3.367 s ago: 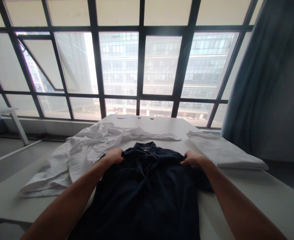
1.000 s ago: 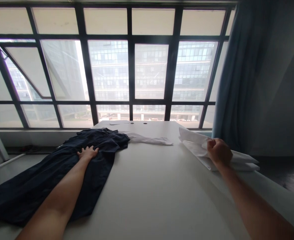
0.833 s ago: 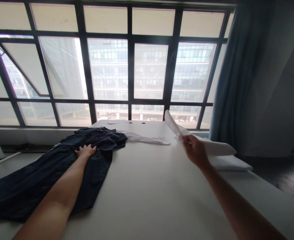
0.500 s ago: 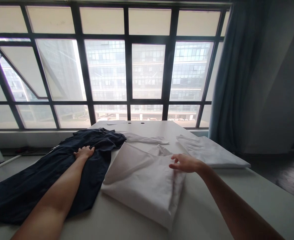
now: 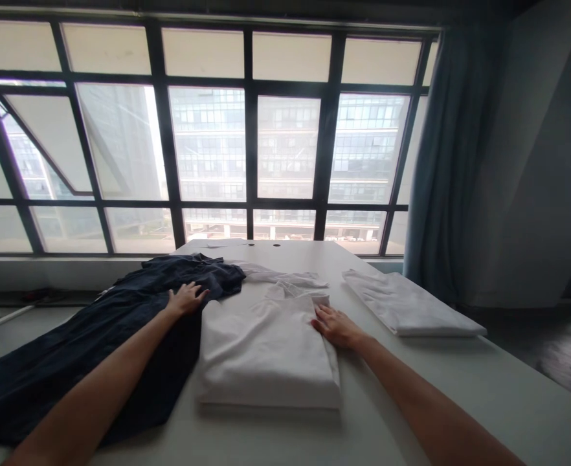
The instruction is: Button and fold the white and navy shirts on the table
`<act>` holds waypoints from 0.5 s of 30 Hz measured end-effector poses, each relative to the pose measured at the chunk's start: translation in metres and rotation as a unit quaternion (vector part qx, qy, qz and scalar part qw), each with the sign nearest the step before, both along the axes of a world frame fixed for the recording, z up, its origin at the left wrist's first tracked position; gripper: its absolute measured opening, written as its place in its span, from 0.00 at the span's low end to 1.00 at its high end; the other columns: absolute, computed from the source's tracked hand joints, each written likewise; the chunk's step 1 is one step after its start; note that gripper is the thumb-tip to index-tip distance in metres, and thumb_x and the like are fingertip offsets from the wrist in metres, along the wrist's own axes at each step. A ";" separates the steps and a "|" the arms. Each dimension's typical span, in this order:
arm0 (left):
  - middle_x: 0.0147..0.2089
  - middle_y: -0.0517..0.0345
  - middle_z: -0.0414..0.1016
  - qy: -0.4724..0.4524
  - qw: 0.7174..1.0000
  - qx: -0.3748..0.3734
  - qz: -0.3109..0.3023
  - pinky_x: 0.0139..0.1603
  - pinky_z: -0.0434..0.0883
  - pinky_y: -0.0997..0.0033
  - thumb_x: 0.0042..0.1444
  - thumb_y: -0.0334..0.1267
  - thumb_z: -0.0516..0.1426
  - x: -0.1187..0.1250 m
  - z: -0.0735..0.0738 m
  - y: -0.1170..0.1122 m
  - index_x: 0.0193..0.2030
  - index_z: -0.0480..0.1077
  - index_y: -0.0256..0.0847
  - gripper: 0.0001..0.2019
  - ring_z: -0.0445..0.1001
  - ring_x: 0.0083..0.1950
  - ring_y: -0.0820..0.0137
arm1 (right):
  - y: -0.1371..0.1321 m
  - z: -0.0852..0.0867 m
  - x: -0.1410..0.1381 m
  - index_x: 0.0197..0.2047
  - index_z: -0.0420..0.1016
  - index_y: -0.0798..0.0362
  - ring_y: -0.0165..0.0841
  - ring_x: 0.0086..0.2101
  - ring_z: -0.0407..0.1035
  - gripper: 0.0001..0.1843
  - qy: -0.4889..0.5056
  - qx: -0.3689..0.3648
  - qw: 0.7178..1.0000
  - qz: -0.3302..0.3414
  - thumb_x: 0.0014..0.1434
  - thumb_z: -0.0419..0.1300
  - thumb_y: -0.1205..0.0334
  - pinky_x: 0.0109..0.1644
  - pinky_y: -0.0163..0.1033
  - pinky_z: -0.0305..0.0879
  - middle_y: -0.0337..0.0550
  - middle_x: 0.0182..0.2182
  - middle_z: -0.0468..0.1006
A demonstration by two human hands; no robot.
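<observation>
In the middle of the view a white folded garment [image 5: 266, 356] lies on the white table, its near edge roughly square to me. My right hand [image 5: 336, 325] rests on its right edge, fingers stretched out and spread. Left of it, a dark navy garment [image 5: 140, 323] is laid out long across the table. Over this dark cloth, beside the white garment's upper left corner, is my left hand [image 5: 187, 299], fingers spread and holding nothing. Whether its palm presses on the cloth is hard to tell. White crumpled fabric [image 5: 295, 285] lies just beyond the folded garment.
A second folded white garment [image 5: 412, 304] lies near the right edge of the table [image 5: 441, 388]. Some flat white paper [image 5: 224, 244] is at the far end. Large framed windows [image 5: 285, 149] and a blue-grey curtain [image 5: 436, 181] stand behind.
The white garment has gone from slanted to square and flat. My right hand has moved left and lower onto its edge. My left hand has shifted right over the dark cloth.
</observation>
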State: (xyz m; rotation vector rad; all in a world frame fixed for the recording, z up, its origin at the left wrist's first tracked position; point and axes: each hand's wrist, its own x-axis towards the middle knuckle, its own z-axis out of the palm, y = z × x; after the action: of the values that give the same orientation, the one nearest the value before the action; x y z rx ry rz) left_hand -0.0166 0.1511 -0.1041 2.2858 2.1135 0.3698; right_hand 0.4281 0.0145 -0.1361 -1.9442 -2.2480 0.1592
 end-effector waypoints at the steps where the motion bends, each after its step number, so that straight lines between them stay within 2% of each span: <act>1: 0.71 0.43 0.58 0.016 0.998 -0.036 -0.058 0.66 0.47 0.32 0.65 0.60 0.40 0.017 0.002 -0.011 0.66 0.65 0.44 0.32 0.53 0.72 0.45 | 0.001 -0.003 -0.004 0.70 0.59 0.57 0.48 0.68 0.48 0.37 -0.001 0.012 1.000 0.015 0.68 0.41 0.42 0.69 0.55 0.46 0.57 0.69 0.55; 2: 0.72 0.44 0.57 0.030 0.990 -0.079 -0.116 0.66 0.44 0.30 0.65 0.61 0.39 0.034 0.003 -0.024 0.66 0.64 0.44 0.33 0.52 0.72 0.45 | 0.002 -0.004 -0.009 0.69 0.61 0.57 0.49 0.68 0.49 0.36 -0.003 0.025 0.999 0.031 0.68 0.41 0.42 0.68 0.56 0.47 0.57 0.69 0.56; 4: 0.72 0.43 0.55 0.055 0.970 -0.111 -0.210 0.68 0.43 0.35 0.63 0.63 0.43 0.063 0.006 -0.054 0.68 0.61 0.44 0.35 0.51 0.73 0.48 | 0.000 -0.003 -0.017 0.67 0.64 0.54 0.49 0.67 0.51 0.33 -0.015 0.046 0.998 0.050 0.69 0.42 0.43 0.67 0.57 0.48 0.57 0.68 0.57; 6: 0.71 0.43 0.59 0.078 0.952 -0.110 -0.275 0.68 0.49 0.43 0.59 0.64 0.51 0.083 0.012 -0.084 0.67 0.63 0.43 0.36 0.55 0.71 0.49 | -0.001 0.002 -0.025 0.65 0.66 0.51 0.50 0.66 0.52 0.31 -0.041 0.049 0.997 0.053 0.69 0.44 0.44 0.66 0.60 0.48 0.56 0.68 0.59; 8: 0.64 0.40 0.69 0.075 0.952 -0.090 -0.281 0.64 0.60 0.52 0.57 0.57 0.57 0.092 0.019 -0.107 0.61 0.69 0.39 0.30 0.66 0.65 0.50 | -0.002 0.008 -0.032 0.63 0.68 0.49 0.50 0.65 0.54 0.27 -0.073 0.045 0.995 0.049 0.69 0.46 0.46 0.66 0.61 0.47 0.55 0.67 0.61; 10: 0.56 0.40 0.76 0.055 0.960 -0.062 -0.266 0.56 0.67 0.58 0.56 0.48 0.59 0.095 0.025 -0.123 0.56 0.72 0.37 0.24 0.74 0.56 0.52 | -0.003 0.013 -0.040 0.59 0.72 0.49 0.48 0.63 0.58 0.23 -0.087 0.055 0.994 0.043 0.69 0.49 0.49 0.65 0.59 0.48 0.54 0.65 0.65; 12: 0.50 0.42 0.79 0.030 0.965 -0.034 -0.259 0.50 0.70 0.62 0.55 0.42 0.60 0.094 0.028 -0.133 0.55 0.72 0.37 0.21 0.77 0.51 0.53 | -0.003 0.014 -0.049 0.53 0.76 0.51 0.46 0.59 0.64 0.19 -0.068 0.076 0.994 0.035 0.68 0.51 0.53 0.62 0.52 0.54 0.53 0.61 0.70; 15: 0.45 0.44 0.80 0.022 0.965 -0.001 -0.261 0.45 0.71 0.64 0.56 0.42 0.59 0.085 0.027 -0.138 0.49 0.75 0.39 0.15 0.78 0.46 0.55 | -0.002 0.013 -0.064 0.43 0.79 0.53 0.42 0.54 0.68 0.12 -0.008 0.129 0.991 0.039 0.64 0.54 0.62 0.57 0.44 0.59 0.52 0.54 0.75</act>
State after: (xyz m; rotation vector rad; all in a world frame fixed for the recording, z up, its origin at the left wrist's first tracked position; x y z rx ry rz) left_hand 0.0683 0.0136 -0.0772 2.7374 1.4276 0.2970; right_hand 0.3638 0.0125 -0.1232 -1.7330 -2.2280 -0.1329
